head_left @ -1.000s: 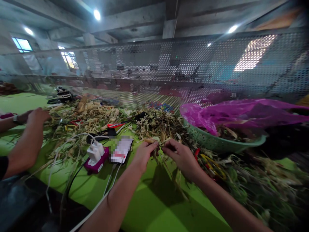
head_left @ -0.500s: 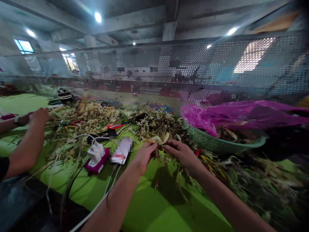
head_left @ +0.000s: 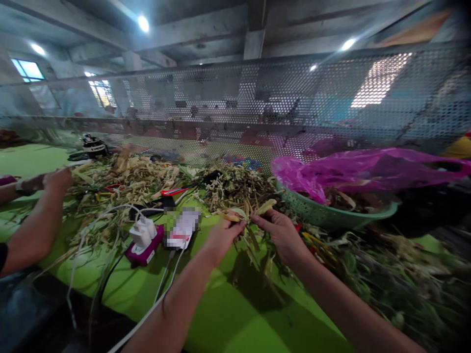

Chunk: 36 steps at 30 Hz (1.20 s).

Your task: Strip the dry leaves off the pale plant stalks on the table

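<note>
Both my hands pinch a small bunch of dried leaves (head_left: 250,230) above the green table (head_left: 221,309). My left hand (head_left: 222,239) grips it from the left, thumb pressed to fingers. From the other side, my right hand (head_left: 280,231) is closed on the same bunch, with a pale yellowish leaf sticking up beside the fingertips. Long dry strands dangle below. Just behind lies a heap of dried plant scraps (head_left: 243,189). Where one leaf ends and another begins between my fingers is hard to make out.
Left of my arms are a purple power strip (head_left: 145,252) with white plugs and a charging phone (head_left: 183,228). A red cutter (head_left: 174,191) lies behind. A green basket (head_left: 331,215) under a pink plastic bag (head_left: 368,169) stands right. Another person's hands (head_left: 57,180) work at far left.
My fingertips have drawn slightly apart on the bunch, and the pale leaf has tipped to the right. The view has shifted a little.
</note>
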Available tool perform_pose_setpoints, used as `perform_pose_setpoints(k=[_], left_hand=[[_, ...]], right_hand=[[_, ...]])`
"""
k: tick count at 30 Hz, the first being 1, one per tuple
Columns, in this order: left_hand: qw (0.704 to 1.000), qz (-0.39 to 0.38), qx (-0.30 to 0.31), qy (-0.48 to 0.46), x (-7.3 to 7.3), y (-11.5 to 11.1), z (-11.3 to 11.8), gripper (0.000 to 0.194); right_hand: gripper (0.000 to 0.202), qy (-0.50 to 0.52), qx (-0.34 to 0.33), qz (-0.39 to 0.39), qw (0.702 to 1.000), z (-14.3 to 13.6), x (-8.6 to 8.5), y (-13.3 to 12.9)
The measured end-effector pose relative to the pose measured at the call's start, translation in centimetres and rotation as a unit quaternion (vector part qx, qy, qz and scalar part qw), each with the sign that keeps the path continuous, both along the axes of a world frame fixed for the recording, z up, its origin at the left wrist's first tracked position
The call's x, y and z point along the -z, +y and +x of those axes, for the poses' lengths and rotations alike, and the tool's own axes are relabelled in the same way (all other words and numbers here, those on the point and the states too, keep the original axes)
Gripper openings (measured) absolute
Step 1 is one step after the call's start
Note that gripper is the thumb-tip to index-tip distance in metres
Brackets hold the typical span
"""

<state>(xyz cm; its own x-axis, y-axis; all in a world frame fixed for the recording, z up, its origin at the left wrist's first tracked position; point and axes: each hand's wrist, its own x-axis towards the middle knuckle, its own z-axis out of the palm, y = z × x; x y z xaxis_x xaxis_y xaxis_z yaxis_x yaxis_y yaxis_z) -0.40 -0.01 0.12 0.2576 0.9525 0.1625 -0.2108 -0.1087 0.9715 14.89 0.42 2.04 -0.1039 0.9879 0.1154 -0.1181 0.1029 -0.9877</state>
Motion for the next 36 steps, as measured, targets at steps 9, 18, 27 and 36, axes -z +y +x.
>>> perform_pose_setpoints(k=[9,18,27,36], left_hand=[[0.998,-0.037,0.044,-0.026,-0.6,-0.3,0.2,0.022],[0.997,-0.001,0.029,0.075,-0.1,-0.3,0.5,0.026],[0.992,-0.018,0.057,0.11,0.2,-0.2,0.4,0.017],[0.989,-0.124,-0.018,-0.073,0.3,0.0,0.3,0.025]], right_hand=[[0.027,0.021,-0.037,-0.066,0.997,0.7,-0.1,0.0],[0.018,0.078,-0.028,-0.022,0.996,0.4,-0.4,-0.1],[0.019,0.055,0.012,0.006,0.998,0.1,0.5,0.1],[0.032,-0.031,-0.01,-0.01,0.999,0.2,-0.7,-0.1]])
